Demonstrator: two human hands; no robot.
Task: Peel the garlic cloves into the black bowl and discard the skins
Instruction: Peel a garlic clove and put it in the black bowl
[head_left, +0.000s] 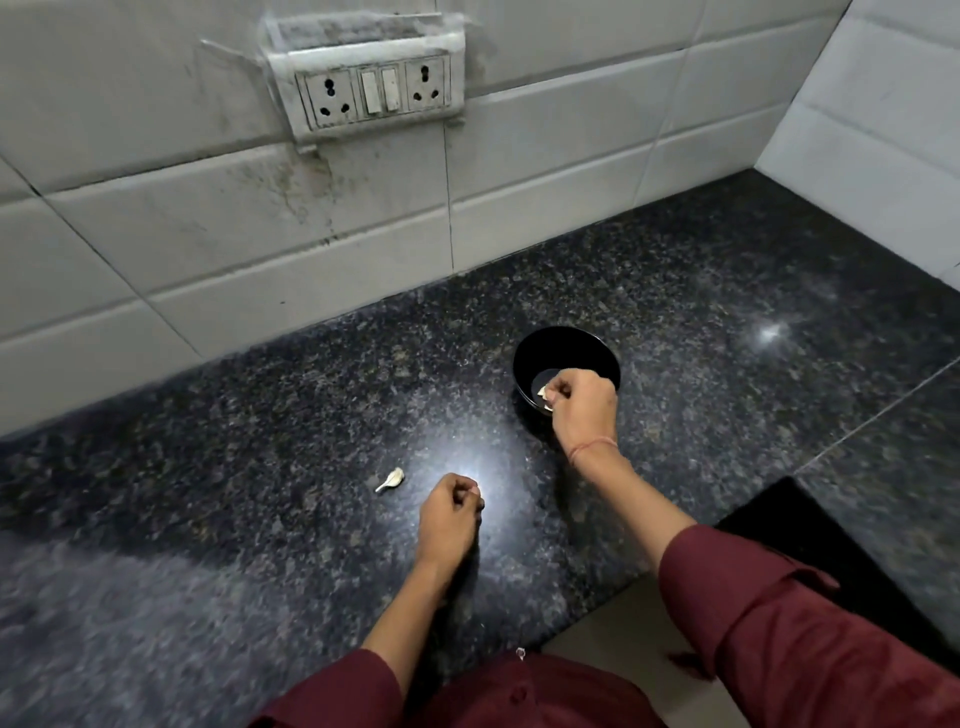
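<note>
One clove (390, 479) lies just left of the left hand (449, 512), tail toward lower left. Left's curled, contents unclear; right hand (582, 404) pinches a pale bit (543, 392) over the black bowl (566, 344).

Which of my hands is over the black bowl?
The right hand, pinching a pale garlic piece; the left hand is beside the loose clove.
</note>
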